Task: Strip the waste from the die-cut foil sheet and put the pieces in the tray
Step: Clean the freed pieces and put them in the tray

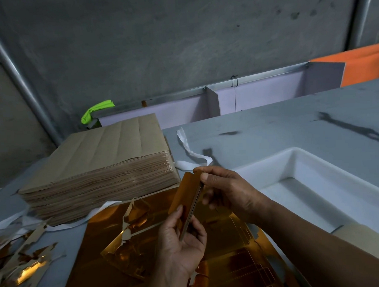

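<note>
We see both hands over the near middle of the worktop (269, 127), sharing a thin stack of cut pieces (184, 193) held on edge and tilted, its gold face turned left. The left hand (181, 246) takes the near end, its grip narrow, thumb and fingers curled round the stack. The right hand (226, 191) takes the far end, thumb and forefinger pinching the top corner.

Below the hands the foil sheet (95, 251) lies flat on the worktop, shiny gold, with torn and curled waste (131, 220) on it just left of the hands. The white tray (270, 159) sits to the right, near the right hand but apart from it.

To the near left we find a heap of loose scraps (23, 267), gold on one face and brown on the other. Left and farther off stands a tall pile of brown sheets (103, 150), touching the far edge of the foil sheet. A white strip (186, 147) curls between the pile and the tray. At the far wall there is green tape (95, 111), and an orange panel (366, 64) far right.
</note>
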`<action>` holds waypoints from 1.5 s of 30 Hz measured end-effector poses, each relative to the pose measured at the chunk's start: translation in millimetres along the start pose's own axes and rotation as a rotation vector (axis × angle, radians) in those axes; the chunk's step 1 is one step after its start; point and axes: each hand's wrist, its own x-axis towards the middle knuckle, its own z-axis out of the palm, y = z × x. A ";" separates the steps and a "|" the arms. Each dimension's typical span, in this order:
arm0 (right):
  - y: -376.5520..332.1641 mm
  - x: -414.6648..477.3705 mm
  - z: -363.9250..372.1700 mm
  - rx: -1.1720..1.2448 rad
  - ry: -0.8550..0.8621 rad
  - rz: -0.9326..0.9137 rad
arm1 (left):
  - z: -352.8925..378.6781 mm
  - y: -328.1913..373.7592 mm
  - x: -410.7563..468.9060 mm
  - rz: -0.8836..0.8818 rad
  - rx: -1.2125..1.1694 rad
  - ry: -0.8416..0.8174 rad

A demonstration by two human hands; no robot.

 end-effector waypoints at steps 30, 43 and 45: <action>2.8 3.5 -3.8 -0.020 0.031 0.051 | 10.1 10.5 -0.9 0.215 0.162 0.086; 3.3 8.7 -10.3 -0.065 0.217 0.060 | 9.7 16.8 -4.1 0.450 0.373 0.023; 2.3 8.5 -10.4 -0.045 0.230 0.053 | 8.3 20.3 -5.7 0.489 0.383 -0.004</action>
